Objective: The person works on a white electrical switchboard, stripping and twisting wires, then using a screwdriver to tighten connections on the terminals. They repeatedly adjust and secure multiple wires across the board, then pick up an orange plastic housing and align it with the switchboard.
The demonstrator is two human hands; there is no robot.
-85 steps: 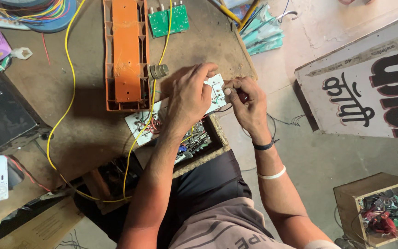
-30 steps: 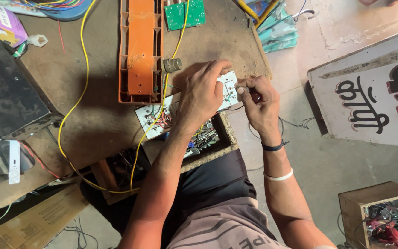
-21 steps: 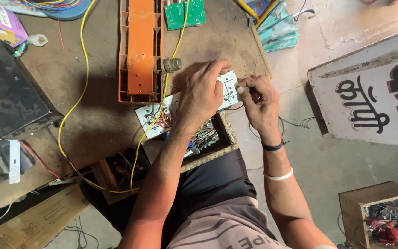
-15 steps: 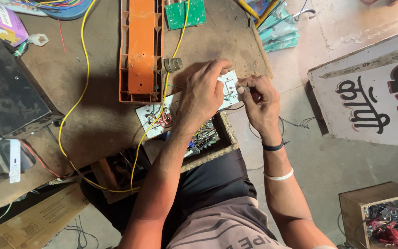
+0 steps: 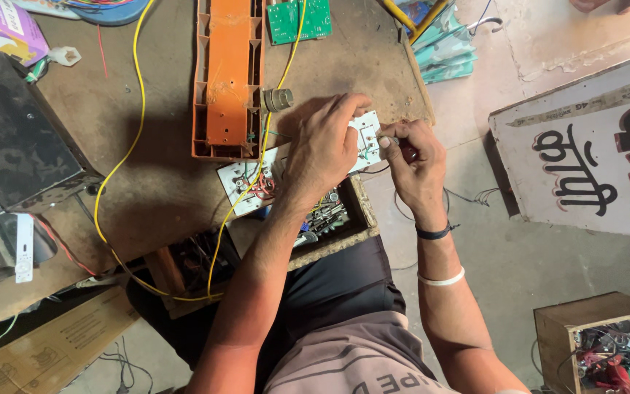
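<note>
- Black box (image 5: 16, 146): far left of the counter (image 5: 162, 182), dark and scuffed, lying flat.
- Yellow wire (image 5: 129, 146): loops from the top edge down across the counter and back up past the switch plate.
- Orange housing (image 5: 227, 76): long ribbed plastic shell, long axis running away from the person, just left of the green circuit board (image 5: 299, 20).
- White switch plate (image 5: 253, 182): flat panel at the counter's near edge, long axis slanting from lower left to upper right, wired back facing up at its left end, right end under the hands.
- Wooden tray (image 5: 344, 219): directly below the plate, filled with small parts.
- Left hand (image 5: 326, 146): palm down, pressing on the plate's right portion, fingers curled over its far edge, forearm rising from lower left.
- Right hand (image 5: 413, 157): just right of the plate's end, fingers pinched narrow around a small dark tool (image 5: 395, 142) whose tip touches the plate; black and white bands on the wrist.
- White signboard (image 5: 585, 153): leaning on the concrete floor (image 5: 519, 255), right of the counter.
- Wooden box (image 5: 599, 343): lower right, holding assorted oddments.
</note>
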